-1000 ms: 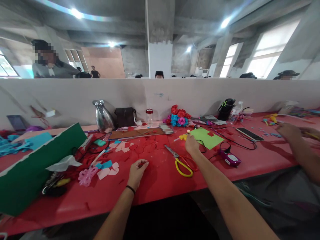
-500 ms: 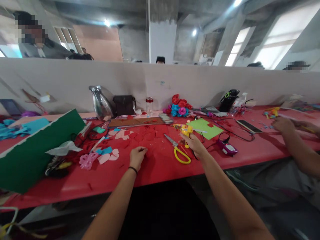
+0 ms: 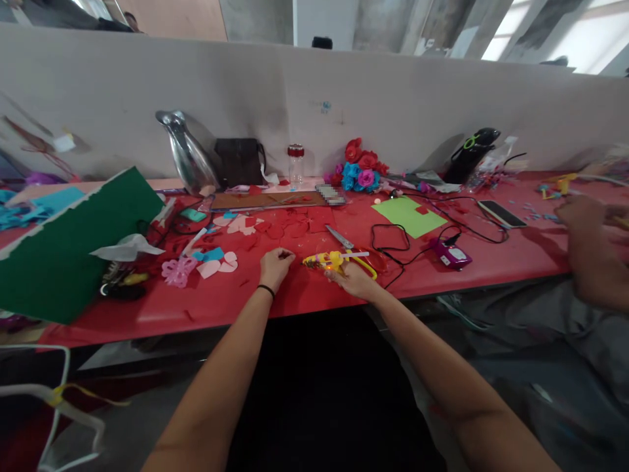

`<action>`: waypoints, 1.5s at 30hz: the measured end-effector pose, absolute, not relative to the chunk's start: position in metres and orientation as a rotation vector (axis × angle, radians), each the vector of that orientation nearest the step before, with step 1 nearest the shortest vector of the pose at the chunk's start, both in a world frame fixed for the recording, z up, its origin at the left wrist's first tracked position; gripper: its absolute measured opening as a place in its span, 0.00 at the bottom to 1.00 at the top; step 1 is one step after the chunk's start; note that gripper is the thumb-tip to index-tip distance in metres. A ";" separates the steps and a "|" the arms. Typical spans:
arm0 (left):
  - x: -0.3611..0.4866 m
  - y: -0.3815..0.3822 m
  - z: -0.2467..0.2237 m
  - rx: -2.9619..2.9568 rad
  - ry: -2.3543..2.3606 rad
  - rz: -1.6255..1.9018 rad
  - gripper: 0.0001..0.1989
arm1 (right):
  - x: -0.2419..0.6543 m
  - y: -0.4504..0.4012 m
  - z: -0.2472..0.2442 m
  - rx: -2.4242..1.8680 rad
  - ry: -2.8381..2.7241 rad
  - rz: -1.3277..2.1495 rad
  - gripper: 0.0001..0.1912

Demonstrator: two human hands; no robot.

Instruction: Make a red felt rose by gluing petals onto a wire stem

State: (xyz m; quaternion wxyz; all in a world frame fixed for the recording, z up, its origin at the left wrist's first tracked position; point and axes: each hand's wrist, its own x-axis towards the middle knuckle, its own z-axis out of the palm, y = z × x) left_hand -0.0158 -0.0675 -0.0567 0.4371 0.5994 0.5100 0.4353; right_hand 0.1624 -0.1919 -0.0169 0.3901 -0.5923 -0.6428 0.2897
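In my right hand (image 3: 351, 278) is a yellow hot glue gun (image 3: 333, 259), its nozzle turned left toward my other hand and a glue stick jutting from its back. An orange light glows on it. My left hand (image 3: 276, 265) is closed in a pinch on the red tabletop (image 3: 275, 305), just left of the nozzle; whatever its fingertips hold is too small to make out. Yellow-handled scissors (image 3: 339, 237) lie behind the glue gun, partly covered by it. Red paper cut-outs (image 3: 295, 228) are scattered beyond my left hand.
Pink paper petals (image 3: 211, 269) and a green board (image 3: 73, 242) lie left. Paper flowers (image 3: 362, 172), a jar (image 3: 295, 164) and a metal jug (image 3: 187, 154) stand along the partition. A purple power socket (image 3: 451, 254) with black cords sits right, near a co-worker's arm (image 3: 590, 255).
My right hand has brought the glue gun left and nearer, close to my left hand and over the scissors. The head view has tilted down.
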 end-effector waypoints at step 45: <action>-0.021 -0.076 -0.043 1.479 1.189 0.925 0.05 | 0.159 -0.183 -0.009 -1.863 -1.883 0.628 0.20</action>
